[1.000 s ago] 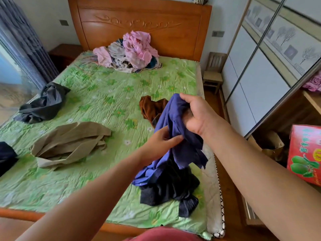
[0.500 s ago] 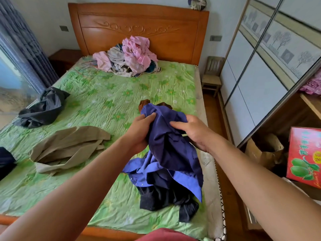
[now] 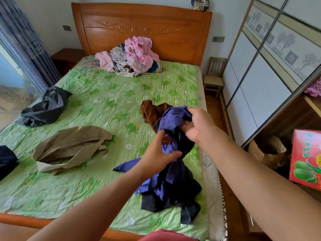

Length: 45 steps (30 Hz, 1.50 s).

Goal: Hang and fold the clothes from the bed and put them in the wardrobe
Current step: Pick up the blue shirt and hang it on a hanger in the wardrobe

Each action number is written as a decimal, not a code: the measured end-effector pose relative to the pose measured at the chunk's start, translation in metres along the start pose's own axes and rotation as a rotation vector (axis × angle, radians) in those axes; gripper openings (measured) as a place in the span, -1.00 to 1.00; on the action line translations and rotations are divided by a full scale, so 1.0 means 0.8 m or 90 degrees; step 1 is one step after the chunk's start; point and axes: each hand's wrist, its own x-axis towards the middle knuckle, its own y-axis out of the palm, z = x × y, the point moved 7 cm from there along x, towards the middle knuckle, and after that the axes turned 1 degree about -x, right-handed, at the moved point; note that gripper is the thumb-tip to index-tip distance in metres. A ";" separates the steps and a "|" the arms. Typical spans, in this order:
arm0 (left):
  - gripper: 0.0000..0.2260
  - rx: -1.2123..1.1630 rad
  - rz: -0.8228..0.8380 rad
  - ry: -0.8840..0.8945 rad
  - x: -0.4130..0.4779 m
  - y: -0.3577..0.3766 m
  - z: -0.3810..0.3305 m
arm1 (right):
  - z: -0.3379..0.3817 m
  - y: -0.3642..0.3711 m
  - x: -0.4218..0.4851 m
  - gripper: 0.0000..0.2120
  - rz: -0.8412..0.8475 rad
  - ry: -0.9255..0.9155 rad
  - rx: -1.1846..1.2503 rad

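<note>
A blue shirt (image 3: 173, 129) is lifted off the bed (image 3: 97, 105) near its right edge. My right hand (image 3: 198, 126) grips its bunched top. My left hand (image 3: 159, 153) pinches the cloth lower down. The shirt's tail trails onto a dark garment (image 3: 166, 202) lying on the green sheet. Behind the shirt lies a brown garment (image 3: 151, 112). The wardrobe (image 3: 271, 73) with sliding doors stands to the right, its near section open.
On the bed lie a khaki garment (image 3: 71, 146), a dark grey one (image 3: 46, 106), a black one (image 3: 7, 159) at the left edge and a pink-and-grey pile (image 3: 132, 56) by the headboard. A small wooden chair (image 3: 213, 75) and a red box (image 3: 305, 159) stand right.
My right hand has risen with the shirt's top. My left hand has dropped from the shirt's upper edge to a lower part of the cloth.
</note>
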 end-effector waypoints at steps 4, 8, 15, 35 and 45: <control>-0.83 0.003 -0.068 -0.007 0.017 -0.024 0.004 | 0.003 0.000 -0.005 -0.77 0.014 -0.007 0.036; -0.71 -0.009 -0.007 -0.019 0.024 -0.017 -0.003 | 0.001 -0.008 -0.004 -0.77 0.005 0.002 0.101; -0.92 -0.117 -0.102 -0.080 0.036 -0.024 0.010 | 0.013 -0.022 -0.004 -0.81 -0.005 -0.040 0.085; -0.75 -0.054 0.138 -0.045 0.042 -0.044 -0.021 | 0.023 0.022 -0.030 -0.87 0.209 -0.356 -0.579; -0.82 -0.324 0.039 -0.152 0.033 -0.060 -0.008 | 0.049 -0.032 -0.006 -0.69 0.066 -0.440 -0.786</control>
